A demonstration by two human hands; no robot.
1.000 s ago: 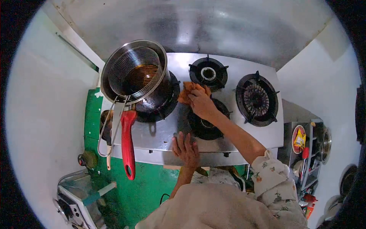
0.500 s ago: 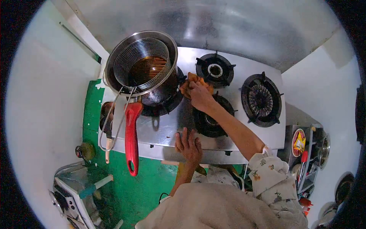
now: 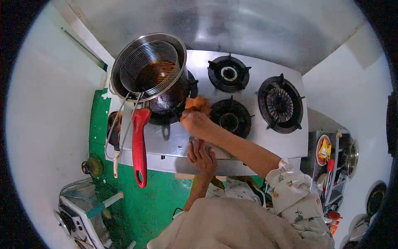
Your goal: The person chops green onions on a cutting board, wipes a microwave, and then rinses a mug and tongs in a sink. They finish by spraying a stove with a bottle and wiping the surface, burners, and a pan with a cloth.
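An orange-brown cloth (image 3: pixel 199 105) is bunched in my right hand (image 3: pixel 195 123), pressed on the steel stove top (image 3: pixel 265 149) between the big pot and the near middle burner (image 3: pixel 230 119). My left hand (image 3: pixel 202 157) lies on the stove's front edge, fingers stretched out, holding nothing. To the left stands the dark-sided pot (image 3: pixel 168 99) on a burner. A wire fry basket (image 3: pixel 132 70) sits inside it over brown liquid (image 3: pixel 155 76). A red handle (image 3: pixel 141 149) juts from the pot toward me, alongside the basket's wire handle (image 3: pixel 111 141).
A back burner (image 3: pixel 229 74) and a right burner (image 3: pixel 281 104) share the stove top. A small pan (image 3: pixel 114 124) lies left of the red handle. Steel wall (image 3: pixel 248 25) rises behind. A shelf rack (image 3: pixel 336 178) and a bowl with a yellow packet (image 3: pixel 324 151) stand at right.
My right hand has moved with the cloth toward me and to the left, from beside the back burner to near the pot's base. My left hand stays on the front edge.
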